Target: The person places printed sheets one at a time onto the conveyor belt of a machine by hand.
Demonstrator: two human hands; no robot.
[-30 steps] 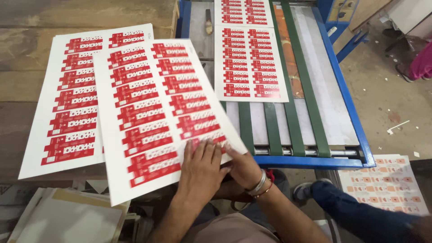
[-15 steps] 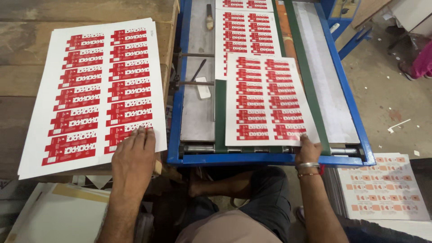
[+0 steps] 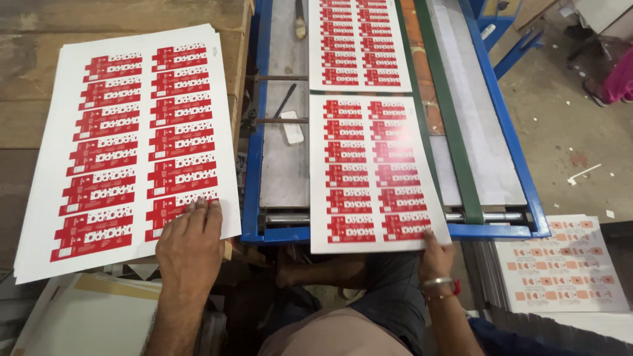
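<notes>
Lengthwise, the printed sheet (image 3: 372, 175) lies along the conveyor (image 3: 491, 165).

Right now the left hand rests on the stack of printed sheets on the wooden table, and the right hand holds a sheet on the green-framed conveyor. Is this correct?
Not quite: the conveyor frame is blue, not green; only a belt strip is green. The head view shows it. The rest holds: the left hand rests on the stack of printed sheets on the wooden table, and the right hand holds a sheet there.

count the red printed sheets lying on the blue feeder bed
2: near sheet, its front edge under the right hand; far sheet beyond it, cut off by the frame's top. More may lie further up.
</notes>
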